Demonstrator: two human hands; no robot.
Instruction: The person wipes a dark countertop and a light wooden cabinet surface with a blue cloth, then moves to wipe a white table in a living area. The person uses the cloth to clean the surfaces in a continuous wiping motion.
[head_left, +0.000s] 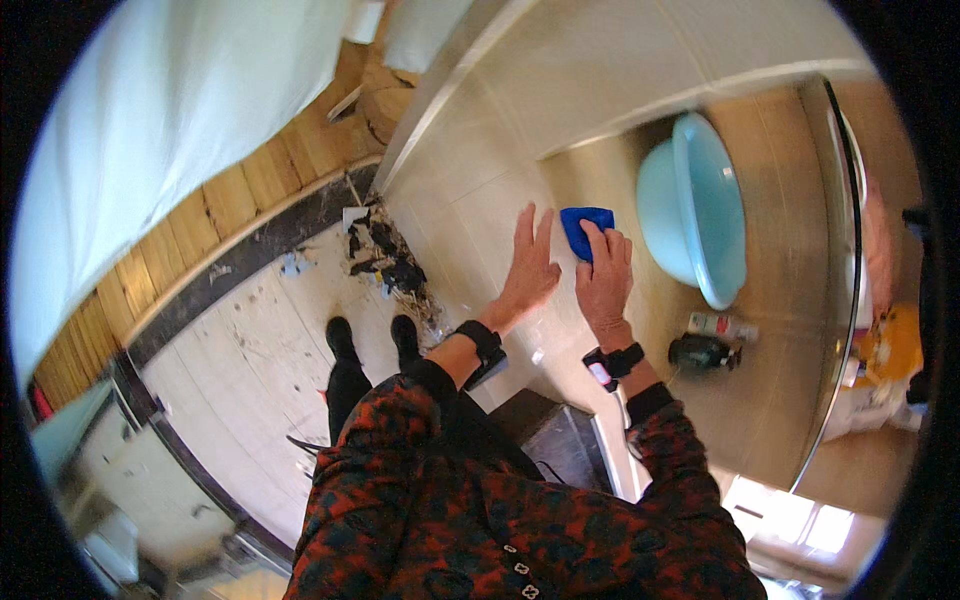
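My right hand (606, 277) grips a folded blue cloth (587, 229) over a beige tiled surface (480, 202). The thumb and fingertips rest on the near side of the cloth. To its left is my left hand (529, 274), with nothing in it and the fingers apart; whether it touches the tiles I cannot tell. A light blue plastic basin (664, 206) stands to the right of the cloth. Closer to me on that side are a dark bottle (701, 351) and a small white-and-green package (721, 325) bearing writing.
Swept-up debris (394, 259) lies on the pale floor (247, 337) near my black shoes (406, 334). A pale curtain (187, 82) hangs beyond the wooden planks (225, 195). At the right runs a dark-edged glass or mirror (855, 187). A dark box-like object (562, 442) is beside my legs.
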